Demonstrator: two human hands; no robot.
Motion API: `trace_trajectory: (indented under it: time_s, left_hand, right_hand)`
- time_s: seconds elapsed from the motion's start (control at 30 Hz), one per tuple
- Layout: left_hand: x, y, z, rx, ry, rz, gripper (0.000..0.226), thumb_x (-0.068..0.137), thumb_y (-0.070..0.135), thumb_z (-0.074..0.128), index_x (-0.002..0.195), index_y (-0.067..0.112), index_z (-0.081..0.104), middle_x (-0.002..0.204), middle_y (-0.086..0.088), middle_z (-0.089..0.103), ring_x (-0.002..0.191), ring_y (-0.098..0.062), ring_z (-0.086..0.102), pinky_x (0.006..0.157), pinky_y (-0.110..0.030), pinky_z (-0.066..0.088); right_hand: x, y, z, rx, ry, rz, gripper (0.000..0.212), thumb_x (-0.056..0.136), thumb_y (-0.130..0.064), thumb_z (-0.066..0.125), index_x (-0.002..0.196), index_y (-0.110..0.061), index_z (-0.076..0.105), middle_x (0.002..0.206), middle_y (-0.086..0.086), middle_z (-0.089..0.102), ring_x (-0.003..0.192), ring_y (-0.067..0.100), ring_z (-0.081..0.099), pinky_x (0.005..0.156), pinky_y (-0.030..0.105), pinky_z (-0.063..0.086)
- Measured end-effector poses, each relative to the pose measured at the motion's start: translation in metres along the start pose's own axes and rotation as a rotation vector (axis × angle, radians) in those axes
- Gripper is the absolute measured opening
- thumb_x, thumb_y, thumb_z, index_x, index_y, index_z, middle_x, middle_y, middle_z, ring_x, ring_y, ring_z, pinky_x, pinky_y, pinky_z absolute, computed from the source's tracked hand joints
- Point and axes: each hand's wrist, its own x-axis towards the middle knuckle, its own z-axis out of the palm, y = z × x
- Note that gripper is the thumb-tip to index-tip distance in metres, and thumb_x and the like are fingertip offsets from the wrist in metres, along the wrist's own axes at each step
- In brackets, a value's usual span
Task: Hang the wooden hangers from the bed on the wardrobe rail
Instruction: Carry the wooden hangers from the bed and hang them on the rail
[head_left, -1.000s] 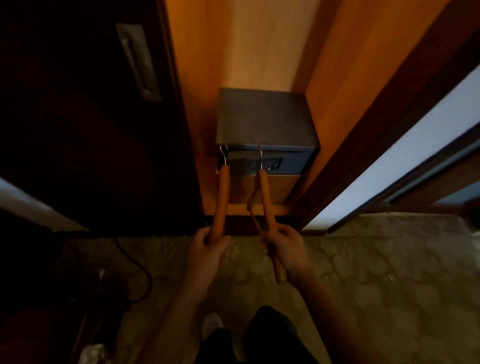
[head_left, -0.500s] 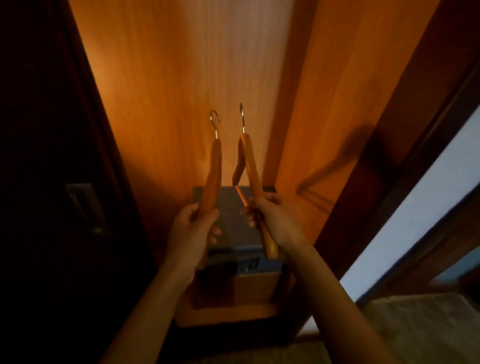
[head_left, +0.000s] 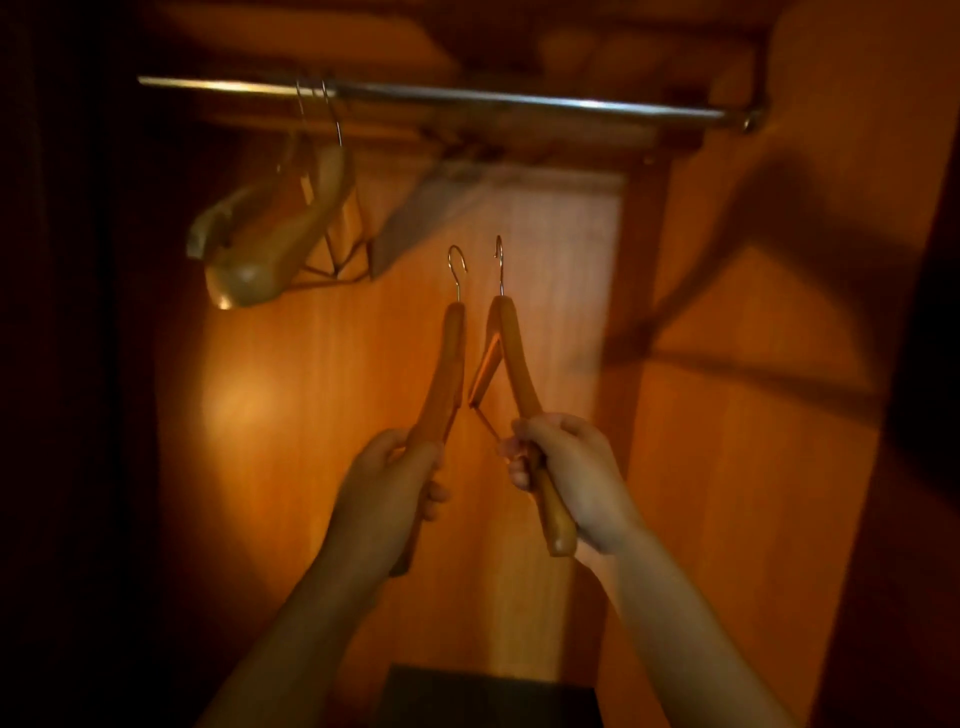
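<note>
Wooden hangers (head_left: 275, 234) already hang bunched at the left of the wardrobe rail (head_left: 519, 101). The left hand (head_left: 387, 493) has its fingers wrapped around one hanger (head_left: 447, 369), and the right hand (head_left: 571, 475) is clenched on another hanger (head_left: 511, 358); both hooks point up, well below the rail. The hooks stand close together and might tangle, or a hook facing the wrong way could miss the rail. The wardrobe also holds a dark box (head_left: 488, 699) at the bottom.

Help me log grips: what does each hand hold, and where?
Left hand and right hand each grip one wooden hanger by its lower arm end.
</note>
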Motion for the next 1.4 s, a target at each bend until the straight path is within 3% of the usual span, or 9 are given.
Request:
trace_trajectory:
  time_s: [0.17,0.33,0.47,0.63,0.77,0.93,1.03,1.3,1.4]
  left_hand:
    - [0.041,0.048,-0.011,0.046,0.041,0.150,0.009,0.088,0.011,0.052,0.081,0.011,0.059,0.069,-0.007,0.057,0.032,0.001,0.048,0.035,-0.013,0.036]
    - [0.072,0.084,-0.021,0.064,0.096,0.230,0.011,0.088,0.018,0.054,0.078,0.018,0.059,0.072,-0.004,0.060,0.044,-0.005,0.053,0.050,-0.023,0.040]
    - [0.086,0.098,-0.030,0.057,0.125,0.268,0.012,0.089,0.017,0.053,0.078,0.020,0.058,0.075,-0.004,0.059,0.055,-0.012,0.052,0.055,-0.025,0.040]
    - [0.106,0.113,-0.033,0.048,0.143,0.262,0.011,0.089,0.016,0.051,0.078,0.016,0.055,0.067,-0.003,0.054,0.045,-0.006,0.050,0.046,-0.019,0.039]
    - [0.122,0.122,-0.036,0.056,0.109,0.226,0.011,0.089,0.017,0.051,0.079,0.014,0.053,0.067,-0.005,0.052,0.042,-0.005,0.049,0.041,-0.016,0.039]
    - [0.130,0.134,-0.037,0.063,0.074,0.207,0.016,0.089,0.016,0.050,0.074,0.015,0.053,0.067,-0.004,0.052,0.049,-0.008,0.051,0.047,-0.018,0.039]
    - [0.135,0.137,-0.038,0.072,0.065,0.202,0.014,0.088,0.013,0.050,0.075,0.013,0.055,0.066,-0.004,0.053,0.038,-0.002,0.051,0.040,-0.014,0.040]
    - [0.143,0.119,-0.035,0.122,0.059,0.213,0.009,0.087,0.011,0.049,0.084,0.008,0.057,0.072,-0.009,0.053,0.057,-0.013,0.050,0.053,-0.023,0.040]
    - [0.140,0.115,-0.035,0.104,0.072,0.230,0.011,0.090,0.014,0.049,0.082,0.014,0.058,0.077,-0.009,0.058,0.062,-0.013,0.055,0.056,-0.023,0.043]
  right_hand:
    - [0.037,-0.037,0.016,0.007,-0.113,-0.122,0.015,0.091,-0.002,0.045,0.078,-0.001,0.055,0.062,0.009,0.058,0.042,0.009,0.048,0.042,0.017,0.041]
    - [0.081,-0.058,0.041,0.015,-0.139,-0.170,0.014,0.088,-0.005,0.050,0.077,-0.002,0.057,0.055,0.005,0.061,0.037,0.009,0.050,0.040,0.019,0.042]
    - [0.098,-0.066,0.053,0.035,-0.171,-0.172,0.018,0.087,-0.007,0.052,0.097,0.006,0.060,0.054,0.002,0.061,0.042,0.009,0.051,0.043,0.019,0.042]
    - [0.109,-0.071,0.057,0.039,-0.187,-0.163,0.020,0.088,-0.009,0.054,0.104,0.003,0.058,0.071,0.008,0.063,0.046,0.007,0.054,0.047,0.018,0.047]
    - [0.119,-0.072,0.058,0.036,-0.190,-0.161,0.011,0.088,-0.010,0.055,0.094,-0.001,0.059,0.074,0.009,0.064,0.049,0.007,0.056,0.050,0.019,0.048]
    - [0.130,-0.077,0.064,0.000,-0.181,-0.176,0.009,0.088,-0.011,0.055,0.091,-0.005,0.061,0.076,0.009,0.065,0.051,0.009,0.057,0.053,0.022,0.048]
    - [0.134,-0.082,0.073,0.009,-0.170,-0.184,0.011,0.087,-0.010,0.055,0.095,-0.003,0.061,0.074,0.008,0.064,0.051,0.009,0.056,0.050,0.020,0.047]
    - [0.140,-0.093,0.089,0.074,-0.190,-0.206,0.012,0.086,-0.003,0.051,0.084,0.004,0.061,0.050,0.006,0.058,0.036,0.010,0.049,0.038,0.018,0.041]
    - [0.142,-0.090,0.091,0.053,-0.197,-0.184,0.012,0.087,-0.004,0.053,0.083,0.004,0.061,0.051,0.005,0.059,0.037,0.009,0.049,0.038,0.018,0.042]
